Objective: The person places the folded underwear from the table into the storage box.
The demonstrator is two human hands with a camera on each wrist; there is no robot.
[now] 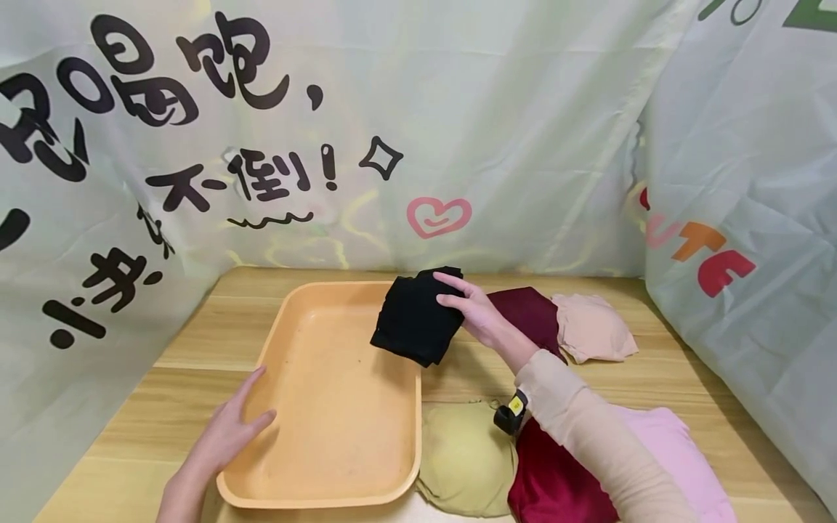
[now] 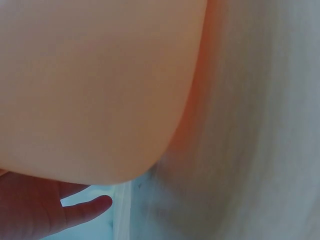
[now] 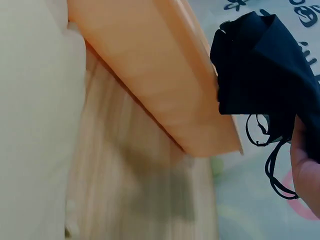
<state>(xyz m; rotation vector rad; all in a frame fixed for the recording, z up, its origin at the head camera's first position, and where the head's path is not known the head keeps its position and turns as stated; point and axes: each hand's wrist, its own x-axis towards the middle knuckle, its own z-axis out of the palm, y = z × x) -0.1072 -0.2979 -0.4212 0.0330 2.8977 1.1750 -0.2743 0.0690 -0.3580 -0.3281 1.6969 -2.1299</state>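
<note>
My right hand (image 1: 482, 314) pinches a folded black bra (image 1: 415, 321) between thumb and fingers, above the right rim of an orange-tan tray (image 1: 327, 407). In the right wrist view thin black straps (image 3: 272, 170) dangle under the bra, beside the tray's outer wall (image 3: 150, 75). At the tray's left rim lies my left hand (image 1: 225, 436), fingers and thumb spread; whether it touches the rim I cannot tell. Part of that hand (image 2: 45, 210) shows past the tray wall in the left wrist view.
Right of the tray lie a dark maroon bra (image 1: 526, 316), a pale pink one (image 1: 595, 328), an olive-yellow one (image 1: 467, 457), a red one (image 1: 556, 479) and a lilac-pink piece (image 1: 673, 450). The right forearm partly covers them. Printed curtains (image 1: 523, 145) enclose the wooden table (image 1: 170, 407).
</note>
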